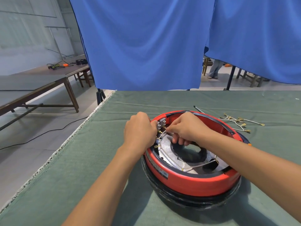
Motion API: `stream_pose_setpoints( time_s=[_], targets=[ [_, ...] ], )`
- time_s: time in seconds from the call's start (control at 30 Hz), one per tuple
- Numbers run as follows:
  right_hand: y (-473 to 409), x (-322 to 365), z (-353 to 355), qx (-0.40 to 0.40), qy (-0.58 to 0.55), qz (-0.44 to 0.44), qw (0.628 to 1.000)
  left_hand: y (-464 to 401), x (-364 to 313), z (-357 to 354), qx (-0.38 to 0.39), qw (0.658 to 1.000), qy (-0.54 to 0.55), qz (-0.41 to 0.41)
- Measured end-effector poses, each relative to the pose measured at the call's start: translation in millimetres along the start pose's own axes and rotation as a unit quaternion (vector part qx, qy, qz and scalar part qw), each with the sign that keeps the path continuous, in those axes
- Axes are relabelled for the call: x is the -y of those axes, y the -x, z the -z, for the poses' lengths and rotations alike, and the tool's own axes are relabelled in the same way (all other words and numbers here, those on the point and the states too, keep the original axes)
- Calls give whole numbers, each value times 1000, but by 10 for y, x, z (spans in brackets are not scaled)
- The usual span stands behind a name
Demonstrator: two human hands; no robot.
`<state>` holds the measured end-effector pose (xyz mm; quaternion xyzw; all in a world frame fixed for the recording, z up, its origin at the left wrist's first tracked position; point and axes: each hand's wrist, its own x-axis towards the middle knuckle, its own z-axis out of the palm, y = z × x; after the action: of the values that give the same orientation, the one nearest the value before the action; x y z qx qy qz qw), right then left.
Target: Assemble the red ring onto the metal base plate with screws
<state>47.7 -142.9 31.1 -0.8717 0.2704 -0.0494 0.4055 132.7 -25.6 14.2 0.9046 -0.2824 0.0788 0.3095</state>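
red ring [192,181] sits on the metal base plate [167,145]. left hand [140,131] curls at the ring's far rim, hold unclear; right hand [187,128] pinches a wire [160,136] inside. risk: tugging unseats its connector.

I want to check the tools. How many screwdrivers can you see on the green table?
1. The screwdriver lies on the cloth behind the red ring; only its shaft shows. An orange bit at the ring's right edge may be its handle. Others could be hidden behind the ring or arms.
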Motion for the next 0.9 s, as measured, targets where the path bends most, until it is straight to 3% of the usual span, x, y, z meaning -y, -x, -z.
stream_pose_setpoints(
  time_s=[0.13, 0.33, 0.43, 0.57, 0.9],
  targets=[
    [72, -13, -39, 11, 65, 30, 997, 17, -3, 46, 9, 999, 47, 13],
    [83, -8, -114, -11, 56, 127, 990, 18, 14, 150, 65, 989, 120, 63],
    [81, 5, -162, 8, 129, 147, 981, 35, 10, 177, 71, 990, 106, 64],
    [102, 59, -180, -36, 182, 160, 969, 35, -8, 204, 64, 994, 74, 53],
    [104, 65, -180, -56, 173, 176, 968, 51, -60, 250, 73, 996, 48, 37]
  ],
)
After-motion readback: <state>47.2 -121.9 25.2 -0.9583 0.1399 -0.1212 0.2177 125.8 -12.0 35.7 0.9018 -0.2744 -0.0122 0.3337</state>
